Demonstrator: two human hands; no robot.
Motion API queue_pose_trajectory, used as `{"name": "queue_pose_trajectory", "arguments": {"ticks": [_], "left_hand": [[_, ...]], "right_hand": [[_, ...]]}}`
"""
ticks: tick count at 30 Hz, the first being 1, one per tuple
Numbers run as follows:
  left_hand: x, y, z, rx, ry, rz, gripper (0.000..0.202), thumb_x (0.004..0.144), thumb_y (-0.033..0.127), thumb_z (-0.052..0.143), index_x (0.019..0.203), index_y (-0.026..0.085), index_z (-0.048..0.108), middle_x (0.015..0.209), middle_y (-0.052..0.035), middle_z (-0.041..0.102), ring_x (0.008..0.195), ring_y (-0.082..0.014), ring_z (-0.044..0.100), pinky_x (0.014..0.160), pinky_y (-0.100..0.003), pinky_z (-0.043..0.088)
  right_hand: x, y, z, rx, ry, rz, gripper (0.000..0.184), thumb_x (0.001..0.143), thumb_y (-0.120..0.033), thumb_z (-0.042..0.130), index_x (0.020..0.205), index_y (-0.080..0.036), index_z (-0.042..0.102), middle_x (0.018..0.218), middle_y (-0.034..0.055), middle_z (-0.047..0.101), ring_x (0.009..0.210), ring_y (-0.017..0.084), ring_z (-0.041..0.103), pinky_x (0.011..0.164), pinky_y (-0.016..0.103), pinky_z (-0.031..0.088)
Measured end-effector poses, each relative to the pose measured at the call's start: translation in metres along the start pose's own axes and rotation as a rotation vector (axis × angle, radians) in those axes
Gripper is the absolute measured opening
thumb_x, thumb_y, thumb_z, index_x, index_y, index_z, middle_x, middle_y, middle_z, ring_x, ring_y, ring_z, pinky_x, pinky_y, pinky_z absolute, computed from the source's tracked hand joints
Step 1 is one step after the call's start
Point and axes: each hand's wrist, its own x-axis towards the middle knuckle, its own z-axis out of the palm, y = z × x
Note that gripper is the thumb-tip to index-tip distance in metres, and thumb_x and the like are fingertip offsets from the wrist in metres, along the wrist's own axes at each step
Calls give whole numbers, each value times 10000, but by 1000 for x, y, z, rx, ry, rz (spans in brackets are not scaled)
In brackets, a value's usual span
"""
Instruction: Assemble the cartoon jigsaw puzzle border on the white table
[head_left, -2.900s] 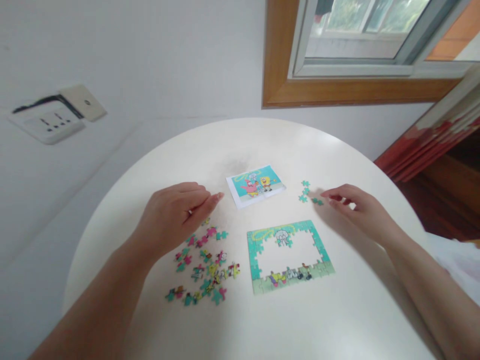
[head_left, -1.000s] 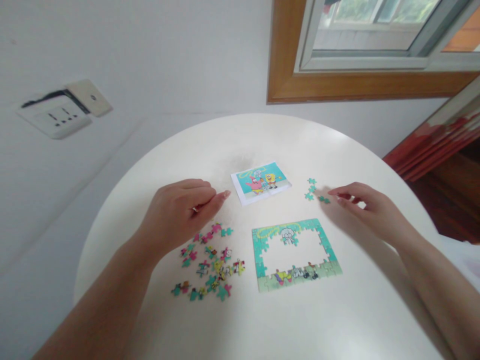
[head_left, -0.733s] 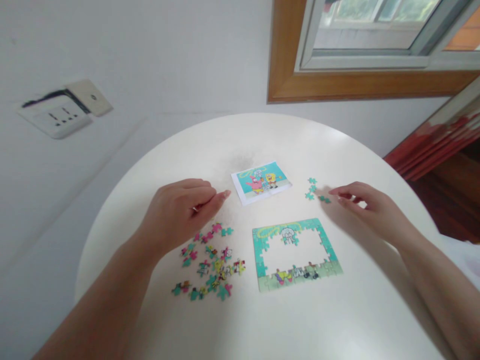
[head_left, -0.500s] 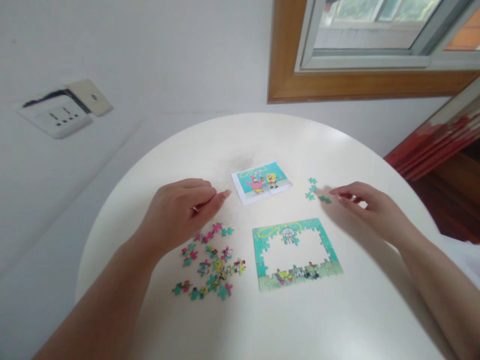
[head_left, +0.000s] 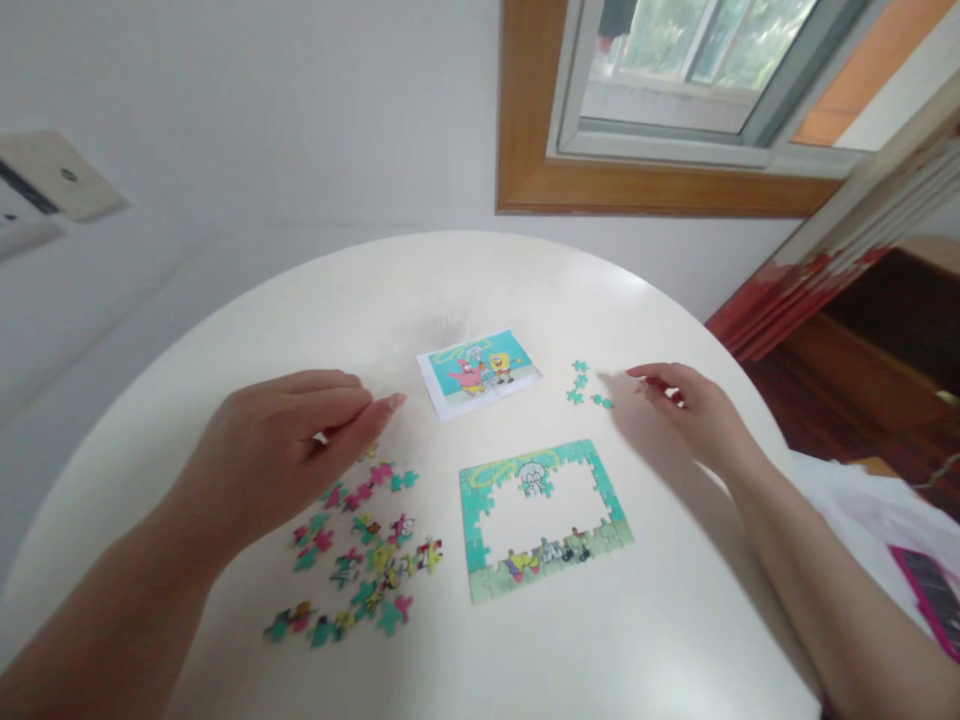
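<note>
My left hand [head_left: 289,445] hovers over the left of the table, fingers curled and thumb pressed along them; nothing shows at its fingertips. Partly beneath it lies a loose pile of puzzle pieces [head_left: 382,560], pink, teal and yellow. My right hand [head_left: 686,405] is at the right, thumb and forefinger slightly apart with no piece visible between them. Just left of those fingertips lie several teal pieces [head_left: 580,382], one of them [head_left: 602,401] set a little apart. Between my hands is a partly assembled jigsaw puzzle [head_left: 480,585], its border joined around an open middle, with a pale cartoon face at the top.
Behind the puzzle lies a printed reference picture [head_left: 480,368] of cartoon figures. Everything rests on a round white table [head_left: 517,270] against a wall with a wood-framed window [head_left: 525,180]. A red-and-white curtain [head_left: 787,290] and a pink-edged object [head_left: 926,595] are at the right.
The view has swung right, so the table things sit further left. My right hand has drawn back slightly from the teal piece near its fingertips. My left hand keeps its curled shape.
</note>
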Motion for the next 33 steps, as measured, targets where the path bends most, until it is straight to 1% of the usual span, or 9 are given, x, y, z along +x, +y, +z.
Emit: {"name": "queue_pose_trajectory", "arguments": {"ticks": [5,10,12,17,23,25,28,30,33], "left_hand": [[0,0,1,-1,-3,17,446,999,322,444,577,195,373,576,50,356,529,-97,377,559,-254,298],[0,0,2,4,2,23,444,1001,313,443,579,195,374,573,51,374,526,-94,388,557,-250,302],[1,1,1,3,-5,23,445,998,306,437,571,196,380,571,49,379,526,-96,393,553,-252,303],[4,4,0,2,7,32,456,994,319,434,556,197,392,551,51,361,506,-96,380,543,-251,305],[5,2,1,11,23,41,460,984,323,431,544,195,394,530,50,367,476,-91,381,525,-248,300],[4,1,2,24,11,37,455,983,320,428,547,194,398,531,49,377,475,-90,387,528,-247,302],[3,1,3,22,3,36,459,983,322,426,544,192,389,533,48,373,481,-91,386,533,-247,302],[4,1,3,9,2,37,458,979,323,433,542,193,390,532,49,368,482,-93,383,532,-247,300],[4,2,4,-9,-7,33,449,975,316,441,546,193,391,532,51,367,483,-93,388,534,-248,302]], "right_hand": [[0,1,0,4,-30,19,270,876,-321,541,1007,-208,747,914,75,696,757,193,627,687,346,507],[-2,-7,4,25,-94,-10,245,879,-364,597,975,-212,764,958,87,706,735,186,630,696,355,515],[-2,-10,7,13,-101,-43,234,886,-356,599,979,-221,767,945,84,702,768,200,639,723,368,520],[-3,-14,16,-67,-92,-140,242,890,-322,606,1038,-214,765,980,107,692,926,263,627,860,444,501],[-3,-18,23,-124,-34,-106,295,882,-343,630,1100,-177,740,1014,128,688,954,289,611,918,481,481],[-1,-18,24,-135,-35,-80,293,887,-313,615,1118,-173,728,1002,127,688,939,283,613,914,474,482],[6,-17,25,-152,-90,-91,304,876,-188,564,1139,-189,717,986,115,687,929,267,621,903,449,483],[15,-16,25,-154,-135,-120,336,839,-109,552,1108,-205,731,964,101,687,906,249,631,892,425,485],[31,-17,22,-143,-183,-159,326,786,-67,586,1020,-215,759,948,87,688,865,223,641,870,385,490]]}}
